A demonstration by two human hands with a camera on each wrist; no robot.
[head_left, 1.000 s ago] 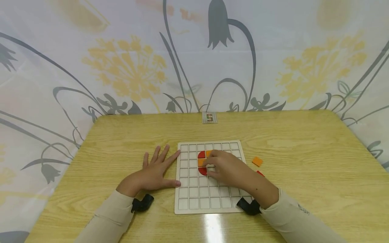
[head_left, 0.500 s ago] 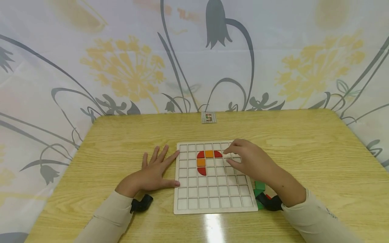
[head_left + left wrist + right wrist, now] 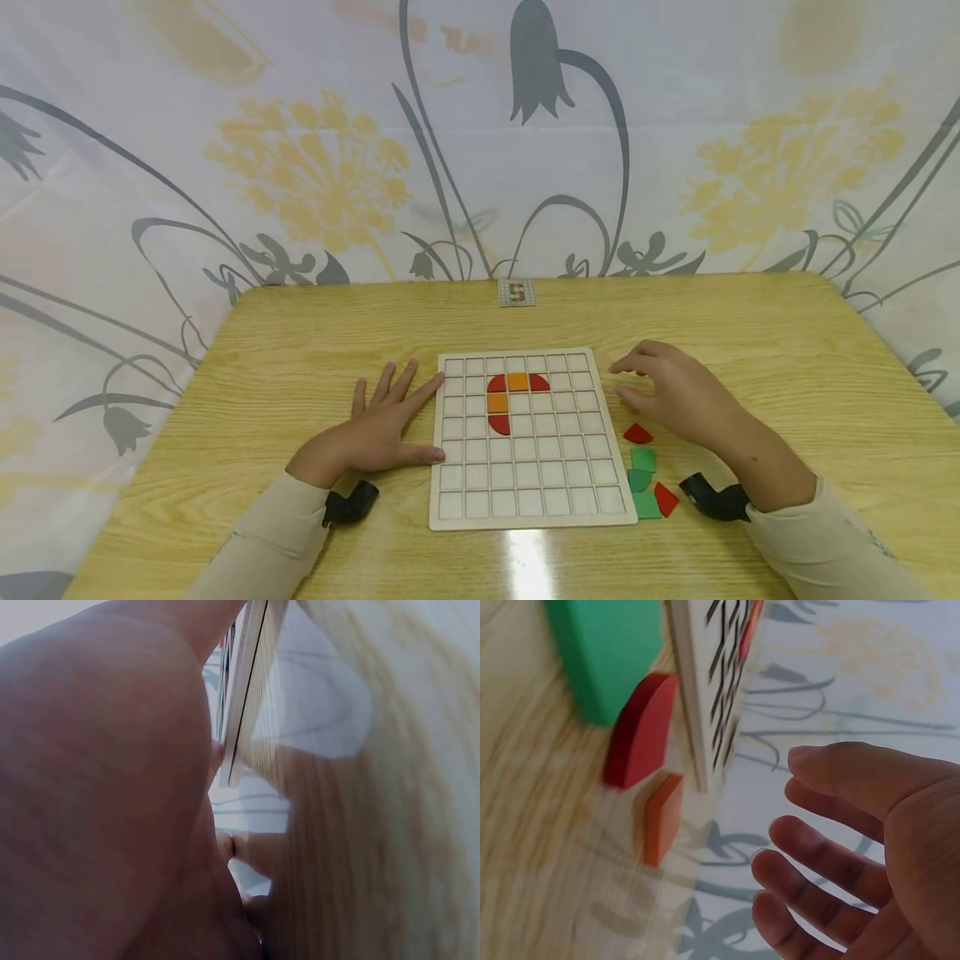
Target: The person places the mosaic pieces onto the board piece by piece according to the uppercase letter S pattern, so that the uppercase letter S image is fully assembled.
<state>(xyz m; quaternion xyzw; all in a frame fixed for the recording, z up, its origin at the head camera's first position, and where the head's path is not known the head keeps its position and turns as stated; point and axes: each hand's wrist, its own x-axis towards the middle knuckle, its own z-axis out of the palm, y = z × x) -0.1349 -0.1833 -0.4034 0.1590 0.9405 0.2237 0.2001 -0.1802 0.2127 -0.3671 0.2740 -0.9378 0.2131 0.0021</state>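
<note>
Left hand (image 3: pixel 381 432), spread and empty, touches a gridded board (image 3: pixel 527 475). Right hand (image 3: pixel 681 398) (empty, loosely curved) hovers alongside.

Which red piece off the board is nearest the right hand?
In the head view, the upper red piece, above the green pieces; the lower red piece, beside the lowest green square, lies farther from the right hand.

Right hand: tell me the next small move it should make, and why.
The right hand should probably come down and pinch the loose orange tile. It holds nothing and hovers just past the right edge of the board, and the right wrist view shows that tile lying loose on the table near it.
</note>
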